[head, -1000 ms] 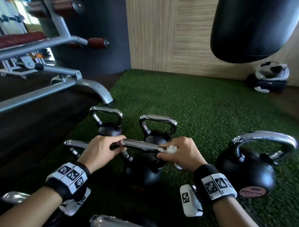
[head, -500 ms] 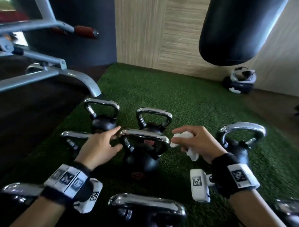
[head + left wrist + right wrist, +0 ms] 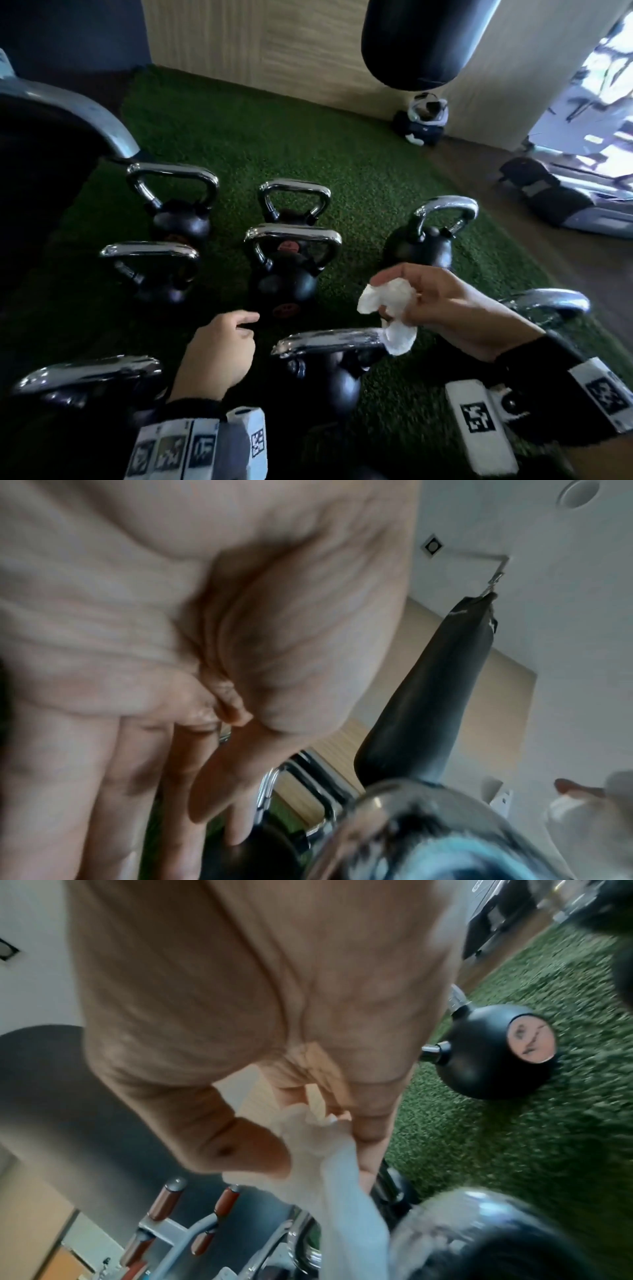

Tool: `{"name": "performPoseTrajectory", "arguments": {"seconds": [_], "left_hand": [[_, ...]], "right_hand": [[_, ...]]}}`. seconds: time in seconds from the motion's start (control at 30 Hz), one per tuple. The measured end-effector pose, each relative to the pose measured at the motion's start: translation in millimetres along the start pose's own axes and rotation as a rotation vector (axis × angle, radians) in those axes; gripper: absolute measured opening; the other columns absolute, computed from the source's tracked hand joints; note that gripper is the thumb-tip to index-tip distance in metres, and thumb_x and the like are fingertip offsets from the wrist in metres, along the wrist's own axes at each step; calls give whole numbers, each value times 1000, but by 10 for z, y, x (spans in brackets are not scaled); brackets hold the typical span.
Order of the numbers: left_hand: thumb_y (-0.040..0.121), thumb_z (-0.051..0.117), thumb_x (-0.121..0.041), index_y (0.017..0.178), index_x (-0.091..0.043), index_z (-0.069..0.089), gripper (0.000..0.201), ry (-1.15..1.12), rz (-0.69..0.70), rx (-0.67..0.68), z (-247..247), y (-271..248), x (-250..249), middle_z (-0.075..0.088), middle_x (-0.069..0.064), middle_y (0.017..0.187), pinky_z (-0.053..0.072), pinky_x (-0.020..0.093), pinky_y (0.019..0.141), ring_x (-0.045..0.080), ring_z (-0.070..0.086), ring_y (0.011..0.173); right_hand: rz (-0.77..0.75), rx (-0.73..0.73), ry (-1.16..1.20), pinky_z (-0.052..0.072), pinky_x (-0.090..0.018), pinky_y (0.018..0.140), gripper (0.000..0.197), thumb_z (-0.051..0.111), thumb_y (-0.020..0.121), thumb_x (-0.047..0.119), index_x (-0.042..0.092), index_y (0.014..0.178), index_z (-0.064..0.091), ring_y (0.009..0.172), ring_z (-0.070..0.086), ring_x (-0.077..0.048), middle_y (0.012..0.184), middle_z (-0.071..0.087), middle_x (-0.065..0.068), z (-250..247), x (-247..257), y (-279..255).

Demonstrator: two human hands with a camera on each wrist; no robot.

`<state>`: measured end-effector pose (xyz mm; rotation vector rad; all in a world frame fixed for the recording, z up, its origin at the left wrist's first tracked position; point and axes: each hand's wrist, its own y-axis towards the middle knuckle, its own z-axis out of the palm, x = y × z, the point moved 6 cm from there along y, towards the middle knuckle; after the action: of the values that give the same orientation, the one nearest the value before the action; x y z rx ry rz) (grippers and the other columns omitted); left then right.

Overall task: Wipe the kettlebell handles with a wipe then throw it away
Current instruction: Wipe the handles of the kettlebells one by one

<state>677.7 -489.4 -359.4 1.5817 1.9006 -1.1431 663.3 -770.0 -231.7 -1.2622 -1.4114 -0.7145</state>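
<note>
Head view: dark green artificial turf point(image 3: 342, 164) covers the floor, with a wood-panel wall point(image 3: 274, 44) at the back and a black punching bag point(image 3: 424, 41) hanging in front of it. Off to the right the turf gives way to brown flooring with gym machines by a bright window, all pretty blurry. A bunch of black kettlebells with chrome handles stand on the turf; the nearest kettlebell handle point(image 3: 329, 341) sits right between the hands. The kettlebell on the right point(image 3: 493, 1053) has a round pinkish label on its side, but the writing on it is too smeared to read. The wristbands carry square black-and-white marker tags, no readable text. As for the grip: the right hand point(image 3: 445, 308) has its fingers curled round a crumpled white wipe point(image 3: 387, 308), whose lower end hangs at the right end of that nearest handle. The left hand point(image 3: 219, 353) is loosely curled, holding nothing, just left of the same handle
</note>
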Motion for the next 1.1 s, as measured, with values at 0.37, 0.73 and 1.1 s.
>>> {"name": "performPoseTrajectory", "arguments": {"seconds": [0.37, 0.73, 1.1], "left_hand": [[92, 55, -18, 108, -39, 66, 29, 201, -80, 169, 615, -200, 272, 72, -4, 101, 48, 29, 78, 18, 67, 92], [70, 87, -47, 119, -53, 45, 65, 313, 28, 229, 607, -328, 1, 62, -24, 109, 46, 17, 88, 2, 60, 107], [43, 93, -72, 131, -48, 36, 108, 169, -15, 77, 853, -321, 166, 60, -19, 121, 44, 21, 94, 4, 56, 115]], "right_hand": [[-263, -288, -266, 56, -20, 78, 35, 80, 79, -7, 26, 91, 82, 82, 72, -7, 94, 81, 3, -200, -172, -411], [-507, -293, -340, 56, -21, 72, 39, 76, 80, -5, 28, 99, 83, 85, 71, -2, 98, 75, 12, -3, -214, -223], [-809, -265, -664, 53, -30, 81, 26, 73, 79, 3, 19, 96, 83, 84, 66, -16, 93, 77, 7, 403, -314, -40]]}}
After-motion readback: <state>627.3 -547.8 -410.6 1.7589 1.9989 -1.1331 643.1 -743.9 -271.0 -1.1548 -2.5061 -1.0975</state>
